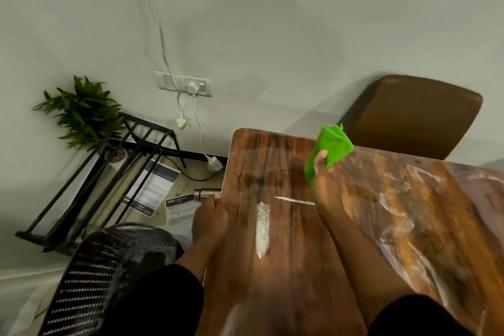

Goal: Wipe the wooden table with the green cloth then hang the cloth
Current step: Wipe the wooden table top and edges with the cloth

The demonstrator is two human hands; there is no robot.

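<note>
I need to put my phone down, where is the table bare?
The wooden table is bare in the near middle between the left hand and right hand, and the far-left corner. White smears cover the right side; the green cloth is there.

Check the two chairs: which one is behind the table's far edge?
The brown chair, against the wall beyond the wooden table. The black mesh chair sits at the near left, beside the left hand.

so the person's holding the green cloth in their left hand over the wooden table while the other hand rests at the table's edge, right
Not quite: the head view shows the green cloth gripped in the right hand, not the left. It is held over the wooden table, and it is the left hand that rests at the table's left edge.
</note>
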